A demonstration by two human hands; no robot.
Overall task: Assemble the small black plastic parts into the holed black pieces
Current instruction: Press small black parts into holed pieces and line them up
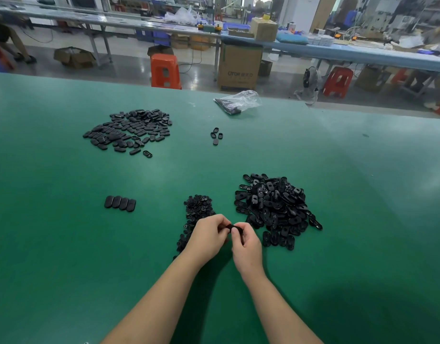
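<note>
Four black pieces side by side

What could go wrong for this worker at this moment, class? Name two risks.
1. Both the left hand and right hand pinch one black piece; it might slip from that grip into the pile of small parts.
2. The heaped pile of holed pieces may spill and mix.

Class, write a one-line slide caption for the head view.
Both hands, left hand and right hand, pinch one black piece between heaps on the green table.
</note>
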